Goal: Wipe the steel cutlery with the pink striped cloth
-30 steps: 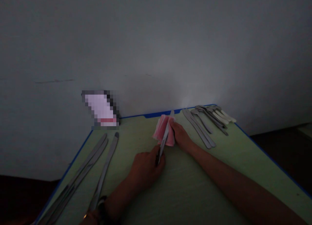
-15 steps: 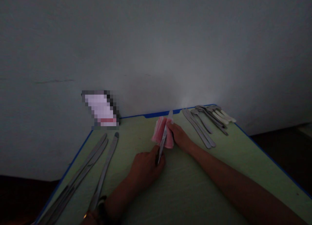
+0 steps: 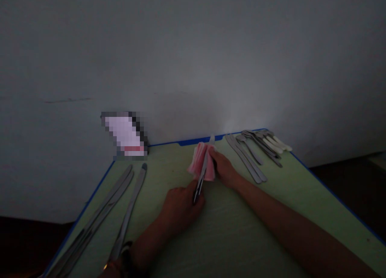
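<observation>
The pink cloth (image 3: 196, 162) has shifted slightly toward the wall (image 3: 193, 61). Long knives (image 3: 132, 201) lie at left; mid-table, the left hand (image 3: 181, 207) grips a table knife (image 3: 200, 185) — blade against the cloth, which the right hand (image 3: 222, 167) pinches — beside more cutlery (image 3: 255, 175).

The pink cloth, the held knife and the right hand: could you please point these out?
Pink cloth (image 3: 197, 159), head view: its folded left side.
Held knife (image 3: 204, 165), head view: middle of its exposed length.
Right hand (image 3: 223, 168), head view: back of the hand.
</observation>
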### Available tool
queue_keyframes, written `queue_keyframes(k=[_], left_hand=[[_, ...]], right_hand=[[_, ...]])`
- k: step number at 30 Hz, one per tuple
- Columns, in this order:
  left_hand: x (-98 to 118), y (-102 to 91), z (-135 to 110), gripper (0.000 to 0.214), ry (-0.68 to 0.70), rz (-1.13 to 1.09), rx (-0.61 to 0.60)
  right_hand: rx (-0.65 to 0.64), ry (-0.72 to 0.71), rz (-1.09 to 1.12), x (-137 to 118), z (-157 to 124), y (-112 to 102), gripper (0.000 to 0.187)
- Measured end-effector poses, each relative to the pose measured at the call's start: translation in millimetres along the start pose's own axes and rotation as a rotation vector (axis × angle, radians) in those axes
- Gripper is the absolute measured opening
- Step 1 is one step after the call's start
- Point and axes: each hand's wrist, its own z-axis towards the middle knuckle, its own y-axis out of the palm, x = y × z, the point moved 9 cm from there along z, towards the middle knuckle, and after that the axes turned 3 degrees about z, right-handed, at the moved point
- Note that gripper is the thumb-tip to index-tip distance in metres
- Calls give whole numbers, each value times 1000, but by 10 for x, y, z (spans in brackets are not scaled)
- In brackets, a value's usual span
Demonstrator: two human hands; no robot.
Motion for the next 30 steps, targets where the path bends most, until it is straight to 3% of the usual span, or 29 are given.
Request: queue_keyframes(k=[5,8,11,16,24,30], left_hand=[[31,7,-12,21,27,-5,-12],[36,-2,-13,21,26,-6,-7],[33,6,-13,22,28,-4,-7],[26,14,-16,22,38,-11,7],[35,1,-12,25,39,-11,3],[19,20,-8,23,25,30,-8]], right_hand=[[128,154,436,153,28,-39,36],[149,190,502,128,4,-19,32],[82,174,494,89,-4,42,33],[-38,116,344,133,21,82,39],[-113,-40,-213,-88,-52,107,51],[-191,-53,-297,-150,-112,217,51]])
